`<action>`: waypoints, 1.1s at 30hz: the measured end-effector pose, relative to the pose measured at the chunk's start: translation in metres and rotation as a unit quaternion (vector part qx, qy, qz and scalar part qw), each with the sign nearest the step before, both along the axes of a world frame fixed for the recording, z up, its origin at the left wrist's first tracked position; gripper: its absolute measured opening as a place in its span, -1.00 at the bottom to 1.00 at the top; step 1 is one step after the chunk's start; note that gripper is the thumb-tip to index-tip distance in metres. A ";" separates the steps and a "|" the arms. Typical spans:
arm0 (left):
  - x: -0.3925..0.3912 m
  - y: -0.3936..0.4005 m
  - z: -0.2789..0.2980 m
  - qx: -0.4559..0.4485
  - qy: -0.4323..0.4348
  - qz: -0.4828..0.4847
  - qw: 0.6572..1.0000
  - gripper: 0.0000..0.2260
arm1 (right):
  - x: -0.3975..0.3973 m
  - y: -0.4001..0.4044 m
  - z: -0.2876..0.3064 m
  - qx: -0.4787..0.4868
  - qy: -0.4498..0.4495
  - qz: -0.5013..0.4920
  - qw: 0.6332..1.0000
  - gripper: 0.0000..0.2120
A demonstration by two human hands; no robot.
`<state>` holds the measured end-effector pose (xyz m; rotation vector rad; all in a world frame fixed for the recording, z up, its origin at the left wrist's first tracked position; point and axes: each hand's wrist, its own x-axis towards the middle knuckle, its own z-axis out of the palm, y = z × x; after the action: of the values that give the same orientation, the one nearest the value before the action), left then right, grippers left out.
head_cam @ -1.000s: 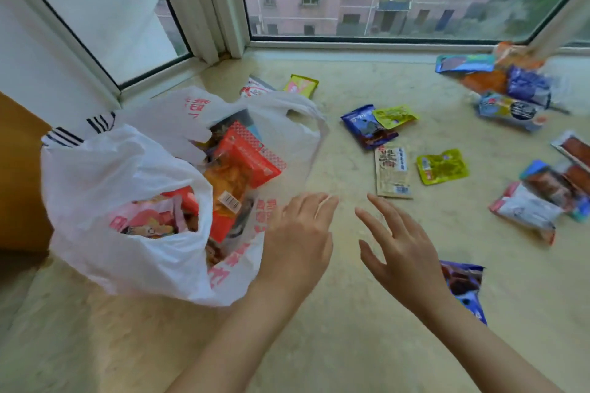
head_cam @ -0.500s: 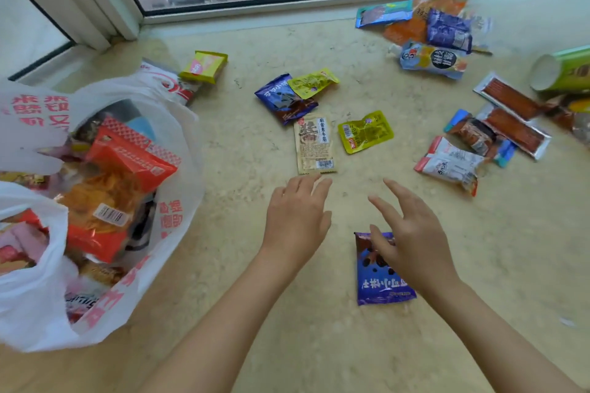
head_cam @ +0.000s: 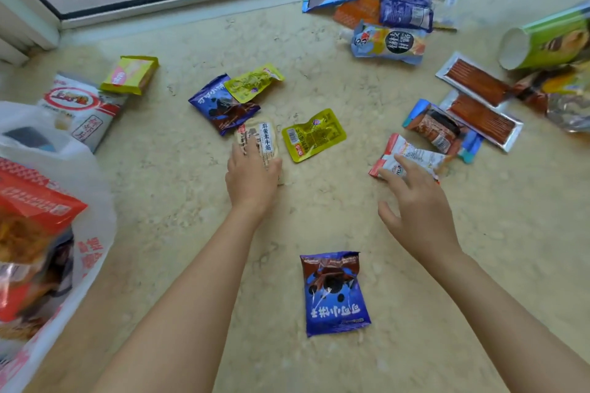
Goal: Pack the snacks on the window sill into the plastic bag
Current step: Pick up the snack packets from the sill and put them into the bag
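In the middle of the frame the left hand (head_cam: 252, 174) is lying on the beige snack packet (head_cam: 261, 141), its fingers loosely bent over it. At the centre right the right hand (head_cam: 415, 207) is reaching with spread, straight fingers, the tips touching the white and red packet (head_cam: 412, 155). The plastic bag (head_cam: 51, 233), already holding snacks, is sitting at the left edge on the window sill (head_cam: 178, 217).

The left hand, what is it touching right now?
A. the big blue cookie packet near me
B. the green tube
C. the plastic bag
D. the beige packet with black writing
D: the left hand lies on the beige packet, fingers over its near end.
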<state>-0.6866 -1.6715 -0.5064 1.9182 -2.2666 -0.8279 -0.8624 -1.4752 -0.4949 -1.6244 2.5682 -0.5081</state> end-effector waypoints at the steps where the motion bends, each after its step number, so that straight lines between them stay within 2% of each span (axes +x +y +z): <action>1: -0.004 -0.002 -0.002 -0.013 0.001 0.011 1.000 -0.39 | -0.004 -0.004 -0.002 0.006 0.002 0.001 1.000 -0.48; 4: -0.010 -0.007 -0.005 -0.058 0.033 0.074 0.995 -0.32 | -0.014 -0.015 -0.007 0.031 0.014 0.003 0.999 -0.46; 6: -0.011 -0.011 -0.006 -0.025 0.129 0.165 0.977 -0.25 | -0.019 -0.022 -0.010 0.037 0.014 0.000 0.999 -0.45; 7: -0.011 -0.011 -0.005 0.009 0.202 0.217 0.955 -0.28 | -0.020 -0.025 -0.011 0.039 0.010 -0.001 0.999 -0.45; 9: -0.009 -0.007 -0.002 0.068 0.298 0.265 0.915 -0.51 | -0.023 -0.030 -0.015 0.048 -0.002 0.002 0.999 -0.44; 11: -0.005 0.000 0.002 0.070 0.315 0.239 0.916 -0.80 | -0.024 -0.031 -0.018 0.066 -0.009 0.014 0.998 -0.43; 12: -0.003 0.003 0.007 0.066 0.338 0.231 0.910 -0.87 | -0.025 -0.031 -0.020 0.072 -0.011 0.020 0.997 -0.43; 15: -0.005 0.000 0.021 0.056 0.400 0.213 0.890 -0.88 | -0.030 -0.030 -0.022 0.072 -0.016 0.030 0.997 -0.43; 20: -0.025 -0.018 0.046 0.027 0.418 0.194 0.887 -0.87 | -0.038 -0.035 -0.022 0.054 -0.027 0.027 0.998 -0.43; 23: -0.042 -0.024 0.048 0.067 0.396 0.160 0.902 -0.84 | -0.045 -0.040 -0.018 0.042 -0.041 0.005 0.998 -0.40; 27: -0.056 -0.015 0.041 0.108 0.360 0.126 0.918 -0.81 | -0.055 -0.039 -0.010 0.122 -0.037 -0.039 0.991 -0.26; 29: -0.059 -0.007 0.038 0.126 0.364 0.137 0.913 -0.80 | -0.057 -0.036 -0.008 0.155 -0.048 -0.047 0.986 -0.23; 33: -0.058 0.006 0.039 0.166 0.384 0.181 0.890 -0.82 | -0.053 -0.031 -0.004 0.161 -0.047 -0.033 0.985 -0.34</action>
<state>-0.7450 -1.6658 -0.4672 1.5982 -1.3202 -1.6147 -0.9158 -1.5067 -0.4994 -1.3779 2.4834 -0.1541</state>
